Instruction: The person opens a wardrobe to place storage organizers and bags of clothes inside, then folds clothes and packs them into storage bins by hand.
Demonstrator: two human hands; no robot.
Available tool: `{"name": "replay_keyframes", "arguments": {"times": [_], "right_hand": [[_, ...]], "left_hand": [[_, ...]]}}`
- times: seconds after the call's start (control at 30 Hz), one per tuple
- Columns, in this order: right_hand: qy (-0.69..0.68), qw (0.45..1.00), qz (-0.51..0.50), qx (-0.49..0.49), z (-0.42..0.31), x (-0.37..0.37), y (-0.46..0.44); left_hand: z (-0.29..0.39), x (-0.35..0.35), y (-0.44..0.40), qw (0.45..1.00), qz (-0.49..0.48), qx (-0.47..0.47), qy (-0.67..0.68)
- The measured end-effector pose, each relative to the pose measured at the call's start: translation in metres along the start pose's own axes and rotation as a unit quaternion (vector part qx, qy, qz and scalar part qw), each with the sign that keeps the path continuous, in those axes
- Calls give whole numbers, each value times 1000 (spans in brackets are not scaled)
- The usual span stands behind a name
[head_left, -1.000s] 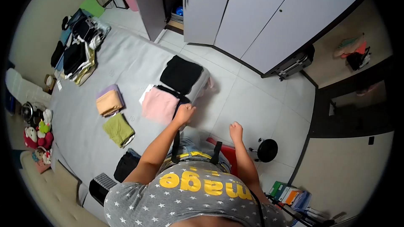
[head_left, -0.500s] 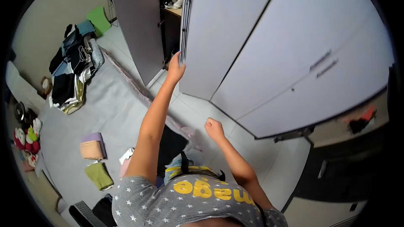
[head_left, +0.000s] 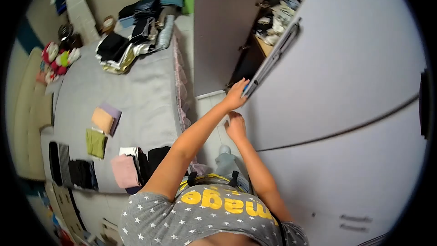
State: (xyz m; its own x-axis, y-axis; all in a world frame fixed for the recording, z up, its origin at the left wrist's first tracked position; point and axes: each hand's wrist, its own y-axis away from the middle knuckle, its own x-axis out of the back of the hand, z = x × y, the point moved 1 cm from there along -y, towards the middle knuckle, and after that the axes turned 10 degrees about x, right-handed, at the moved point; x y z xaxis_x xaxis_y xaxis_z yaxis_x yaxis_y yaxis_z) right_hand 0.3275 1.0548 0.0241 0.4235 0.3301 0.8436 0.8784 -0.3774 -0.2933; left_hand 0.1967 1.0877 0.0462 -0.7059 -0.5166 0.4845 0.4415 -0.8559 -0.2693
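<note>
My left hand (head_left: 235,96) is at the near edge of the open wardrobe door (head_left: 318,73), its fingers and thumb on either side of that edge. Just below it, my right hand (head_left: 235,128) is loosely curled beside the door, and nothing shows in it. Inside the wardrobe, beyond the door edge, a shelf (head_left: 264,47) holds crumpled light and dark clothes (head_left: 278,20). A second, darker door (head_left: 218,32) stands open on the left side of the cabinet.
The bed (head_left: 145,95) carries a large clothes pile (head_left: 114,48) and folded stacks in peach (head_left: 103,120), green (head_left: 95,143), pink (head_left: 124,171) and black (head_left: 81,174). Stuffed toys (head_left: 59,59) sit by the headboard (head_left: 27,114). A strip of tiled floor (head_left: 209,109) runs between bed and wardrobe.
The view has turned toward the wardrobe and come closer. My left hand has gone from beside the bed to the door edge. My right hand has come near it, still curled.
</note>
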Motion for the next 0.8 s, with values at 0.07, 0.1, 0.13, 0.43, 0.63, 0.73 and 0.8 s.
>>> {"name": "replay_keyframes", "arguments": {"times": [0.07, 0.1, 0.13, 0.43, 0.63, 0.73, 0.8], "right_hand": [[25, 999, -32, 18, 33, -3, -34], [18, 998, 2, 62, 56, -13, -45], [36, 998, -17, 41, 68, -16, -59], [-15, 988, -113, 108, 98, -48, -138], [-80, 976, -140, 145, 54, -78, -195], [-113, 971, -118, 173, 42, -94, -225], [-106, 972, -115, 178, 33, -105, -251]], "left_hand": [[-16, -4, -17, 1000, 4, -14, -4], [-18, -2, -22, 1000, -7, -6, 6], [-20, -1, -27, 1000, 0, -6, -9], [-100, 96, -56, 941, 266, 187, -97], [-139, 184, -157, 892, 396, 171, -134], [-158, 209, -204, 900, 404, 156, -57], [-168, 212, -223, 934, 324, 151, 16]]}}
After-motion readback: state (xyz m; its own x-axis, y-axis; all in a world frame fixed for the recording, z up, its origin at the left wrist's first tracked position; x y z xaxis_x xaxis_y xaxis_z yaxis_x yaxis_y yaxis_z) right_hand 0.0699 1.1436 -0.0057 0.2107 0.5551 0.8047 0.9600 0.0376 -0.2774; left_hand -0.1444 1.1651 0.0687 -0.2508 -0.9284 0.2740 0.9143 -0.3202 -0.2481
